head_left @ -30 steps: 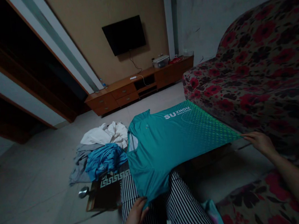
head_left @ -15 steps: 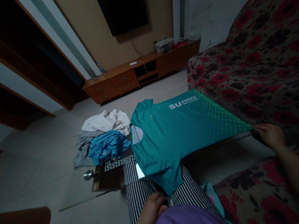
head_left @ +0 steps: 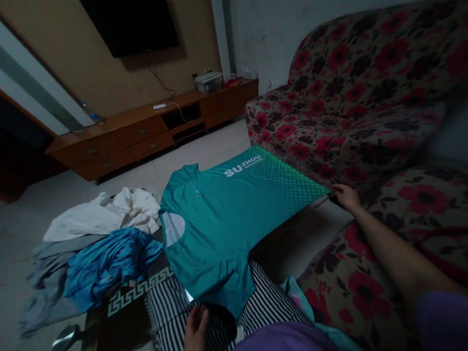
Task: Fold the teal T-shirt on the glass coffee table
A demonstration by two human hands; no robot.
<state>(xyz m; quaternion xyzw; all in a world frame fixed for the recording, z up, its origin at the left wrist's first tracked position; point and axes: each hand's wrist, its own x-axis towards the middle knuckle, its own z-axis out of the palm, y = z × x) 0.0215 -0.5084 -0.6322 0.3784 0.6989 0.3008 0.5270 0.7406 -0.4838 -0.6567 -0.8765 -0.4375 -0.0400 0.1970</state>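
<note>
A: By the floral sofa (head_left: 355,110), what does the right hand (head_left: 345,196) have?

B: A bottom corner of a teal T-shirt (head_left: 217,226). The fingers (head_left: 337,190) are closed on the hem, with the arm stretched out over the sofa seat.

A: And the left hand (head_left: 196,337)?

B: Open, fingers (head_left: 197,316) spread and pointing up, just below the shirt's lower edge and over the striped trousers (head_left: 172,334). I can't see it gripping anything.

A: Where is the shirt?

B: Held out nearly flat over the person's knees, collar toward the clothes and hem toward the sofa. White "SU ZHOU" lettering (head_left: 243,166) runs near its far edge.

A: What's around it?

B: On the floor (head_left: 199,151), left of the collar, a heap: white cloth (head_left: 102,217), blue cloth (head_left: 111,265), gray cloth (head_left: 50,273). The heap overlaps a dark board with a white key pattern (head_left: 119,322), which lies partly under the shirt's near side. Farther off, a wooden cabinet (head_left: 132,135) stands against the wall under a wall-mounted TV (head_left: 125,15).
</note>
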